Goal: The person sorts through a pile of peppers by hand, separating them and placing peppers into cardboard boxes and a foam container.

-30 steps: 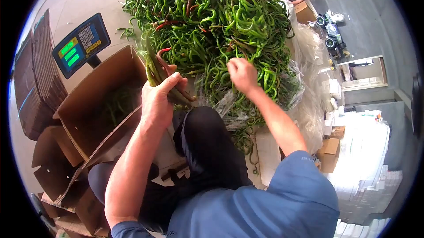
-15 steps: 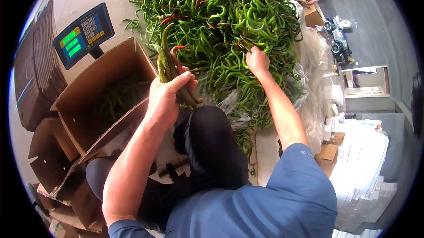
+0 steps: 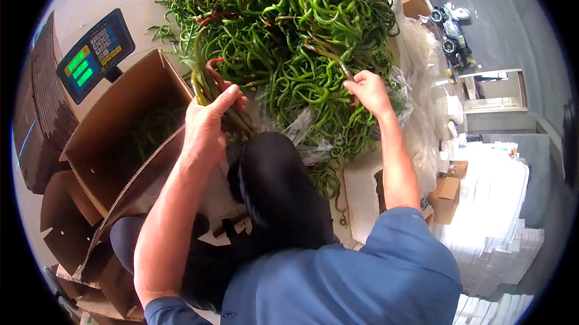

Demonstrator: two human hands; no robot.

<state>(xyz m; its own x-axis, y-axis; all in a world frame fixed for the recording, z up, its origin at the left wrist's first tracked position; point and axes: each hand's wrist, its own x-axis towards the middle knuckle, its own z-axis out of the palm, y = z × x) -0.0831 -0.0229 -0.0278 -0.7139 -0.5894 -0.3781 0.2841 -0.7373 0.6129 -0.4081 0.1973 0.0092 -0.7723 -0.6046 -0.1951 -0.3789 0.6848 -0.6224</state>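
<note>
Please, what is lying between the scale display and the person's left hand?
In the head view, an open cardboard box lies between the scale display and the left hand; green peppers show dimly inside it.

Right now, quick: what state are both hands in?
Left hand: closed around a bunch of peppers.
Right hand: closed on a long brownish pepper.

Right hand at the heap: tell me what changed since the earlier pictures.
The right hand has moved rightward over the pepper heap and now holds a long brownish pepper. The left hand still grips its bunch of peppers.
</note>
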